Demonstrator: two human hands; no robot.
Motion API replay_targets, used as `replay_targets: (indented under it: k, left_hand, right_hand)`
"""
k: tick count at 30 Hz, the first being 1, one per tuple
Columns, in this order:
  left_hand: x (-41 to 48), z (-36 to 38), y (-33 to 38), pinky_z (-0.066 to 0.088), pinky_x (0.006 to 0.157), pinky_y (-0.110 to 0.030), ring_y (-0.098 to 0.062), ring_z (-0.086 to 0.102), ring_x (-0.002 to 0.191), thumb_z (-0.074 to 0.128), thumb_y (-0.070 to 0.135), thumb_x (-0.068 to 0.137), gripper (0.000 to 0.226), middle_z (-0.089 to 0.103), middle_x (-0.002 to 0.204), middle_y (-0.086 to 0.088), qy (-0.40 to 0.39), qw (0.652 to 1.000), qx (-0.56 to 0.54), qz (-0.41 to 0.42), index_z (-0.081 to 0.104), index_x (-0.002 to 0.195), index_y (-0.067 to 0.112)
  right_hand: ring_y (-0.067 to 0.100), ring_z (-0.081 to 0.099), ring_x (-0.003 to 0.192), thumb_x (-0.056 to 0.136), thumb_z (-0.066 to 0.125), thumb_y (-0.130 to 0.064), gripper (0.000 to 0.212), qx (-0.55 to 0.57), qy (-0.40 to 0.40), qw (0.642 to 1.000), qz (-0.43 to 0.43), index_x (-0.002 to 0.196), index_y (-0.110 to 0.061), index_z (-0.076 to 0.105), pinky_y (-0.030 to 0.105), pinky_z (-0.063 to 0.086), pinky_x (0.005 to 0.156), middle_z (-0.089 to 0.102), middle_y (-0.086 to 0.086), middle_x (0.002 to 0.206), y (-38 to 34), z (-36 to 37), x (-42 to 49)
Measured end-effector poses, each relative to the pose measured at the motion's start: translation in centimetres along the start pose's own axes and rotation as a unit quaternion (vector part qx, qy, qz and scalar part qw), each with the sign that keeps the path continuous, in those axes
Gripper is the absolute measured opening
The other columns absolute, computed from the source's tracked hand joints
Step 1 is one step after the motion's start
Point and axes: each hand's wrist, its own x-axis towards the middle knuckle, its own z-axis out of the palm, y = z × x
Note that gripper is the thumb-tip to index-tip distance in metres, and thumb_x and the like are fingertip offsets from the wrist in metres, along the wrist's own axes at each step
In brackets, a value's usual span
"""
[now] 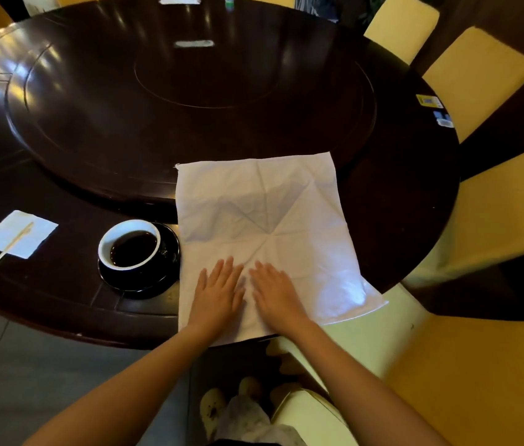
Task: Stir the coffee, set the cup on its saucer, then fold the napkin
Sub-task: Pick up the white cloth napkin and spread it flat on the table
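While both palms lay flat and open on it, gripping nothing, the large white creased cloth napkin [263, 233] sat spread out at the near edge of the dark glossy round wooden table [382, 194], its near right corner hanging just past the rim. The left hand [218, 292] and the right hand [275, 292] pressed side by side on the napkin's near half, fingers straight and slightly fanned. Just beside the napkin's left edge, the white-lined cup of black coffee [130, 244] already stood on its black round saucer [140, 280], so by my reading only the folding remained. Further left of the napkin, well apart from it, the thin pale wooden stir stick [3, 252] rested across a small white paper square [17, 235]. That napkin looked soft, light and limp, with old fold lines radiating from its middle; it would likely sag and slide on the polished top rather than hold shape. Best grip, I'd judge, was a pinch at the two near corners, or at the near hem, carrying them over to the far edge. One caution: the full cup sat close, so a dragged edge could nudge it.
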Motion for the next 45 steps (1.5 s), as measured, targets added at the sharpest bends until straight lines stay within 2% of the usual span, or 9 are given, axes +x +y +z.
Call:
replay_targets:
  k: [3, 14, 18, 24, 26, 29, 34, 40, 45]
  left_hand:
    - [-0.2, 2.0, -1.6, -0.01, 0.115, -0.043, -0.016, -0.009, 0.142, 0.013, 0.051, 0.094, 0.059, -0.003, 0.154, 0.004, -0.011, 0.998, 0.058, -0.023, 0.009, 0.147, 0.025]
    - [-0.3, 2.4, -2.2, -0.007, 0.115, -0.043, -0.016, -0.006, 0.144, 0.01, 0.055, 0.093, 0.06, 0.002, 0.156, 0.004, -0.001, 0.997, 0.07, -0.024, 0.006, 0.147, 0.028]
    - [-0.3, 2.3, -2.0, -0.007, 0.115, -0.044, -0.017, -0.007, 0.144, 0.01, 0.054, 0.092, 0.061, 0.002, 0.156, 0.004, -0.001, 0.997, 0.075, -0.024, 0.004, 0.147, 0.027]
    - [-0.3, 2.1, -1.9, -0.002, 0.115, -0.045, -0.018, -0.002, 0.144, 0.015, 0.052, 0.093, 0.06, 0.008, 0.156, 0.002, -0.002, 0.997, 0.075, -0.024, 0.012, 0.147, 0.026]
    - [-0.3, 2.1, -1.9, -0.003, 0.115, -0.045, -0.018, -0.003, 0.144, 0.015, 0.052, 0.093, 0.06, 0.006, 0.156, 0.002, -0.004, 0.997, 0.076, -0.023, 0.009, 0.147, 0.026]
    - [-0.3, 2.1, -1.9, -0.001, 0.115, -0.047, -0.018, -0.003, 0.145, 0.015, 0.052, 0.094, 0.06, 0.007, 0.157, 0.002, -0.005, 0.997, 0.072, -0.024, 0.008, 0.147, 0.026]
    - [-0.4, 2.1, -1.8, -0.001, 0.115, -0.047, -0.018, -0.004, 0.145, 0.015, 0.052, 0.094, 0.06, 0.005, 0.157, 0.002, -0.008, 0.997, 0.071, -0.026, 0.007, 0.147, 0.027]
    - [-0.4, 2.1, -1.7, -0.005, 0.115, -0.046, -0.017, -0.006, 0.144, 0.014, 0.052, 0.094, 0.059, 0.003, 0.157, 0.002, -0.013, 0.998, 0.061, -0.028, 0.006, 0.147, 0.026]
    - [1.8, 1.7, -0.7, -0.015, 0.114, -0.043, -0.011, -0.014, 0.142, 0.009, 0.054, 0.093, 0.058, -0.005, 0.155, 0.006, 0.004, 0.999, 0.031, -0.031, 0.004, 0.146, 0.03]
  right_hand:
    - [0.02, 0.005, 0.146, 0.097, 0.032, -0.04, 0.057, -0.053, 0.0, 0.999, 0.003, 0.148, -0.021, 0.016, 0.043, -0.002, 0.117, 0.012, 0.001, 0.158, 0.4, 2.0, 0.1]
    - [0.015, 0.002, 0.146, 0.098, 0.024, -0.043, 0.06, -0.112, 0.06, 0.973, 0.194, 0.147, -0.025, -0.005, 0.042, 0.004, 0.117, -0.001, -0.005, 0.158, 14.7, -3.2, -4.6]
    - [0.023, 0.019, 0.142, 0.098, 0.032, -0.034, 0.055, -0.095, 0.085, 0.959, 0.252, 0.147, -0.015, 0.017, 0.044, 0.018, 0.113, 0.022, 0.005, 0.156, 15.2, -4.8, -3.5]
    - [0.039, 0.052, 0.109, 0.087, 0.06, -0.012, 0.046, 0.156, 0.139, 0.913, 0.35, 0.129, -0.001, 0.045, 0.04, 0.044, 0.082, 0.054, 0.019, 0.12, 14.7, -8.5, 1.7]
    - [0.033, 0.056, 0.086, 0.083, 0.06, -0.007, 0.013, 0.209, 0.11, 0.899, 0.368, 0.095, -0.003, 0.058, 0.033, 0.039, 0.062, 0.057, 0.009, 0.086, 15.0, -9.1, 3.0]
    - [0.024, 0.043, 0.067, 0.081, 0.057, -0.008, 0.026, 0.277, 0.124, 0.88, 0.364, 0.06, -0.011, 0.043, 0.031, 0.028, 0.05, 0.042, 0.003, 0.059, 15.6, -9.6, 3.9]
    - [0.02, 0.044, 0.06, 0.084, 0.062, -0.015, 0.024, 0.2, 0.085, 0.91, 0.352, 0.07, -0.012, 0.042, 0.03, 0.032, 0.052, 0.046, 0.003, 0.068, 16.7, -10.3, 2.6]
    - [0.043, 0.055, 0.095, 0.086, 0.055, -0.009, 0.02, 0.068, 0.169, 0.894, 0.409, 0.103, 0.0, 0.053, 0.042, 0.043, 0.073, 0.058, 0.027, 0.106, 17.0, -10.2, 0.3]
    - [0.039, 0.044, 0.121, 0.089, 0.055, -0.018, 0.042, 0.035, 0.139, 0.966, 0.217, 0.127, -0.001, 0.048, 0.043, 0.033, 0.1, 0.051, 0.025, 0.13, 9.0, -7.2, 4.3]
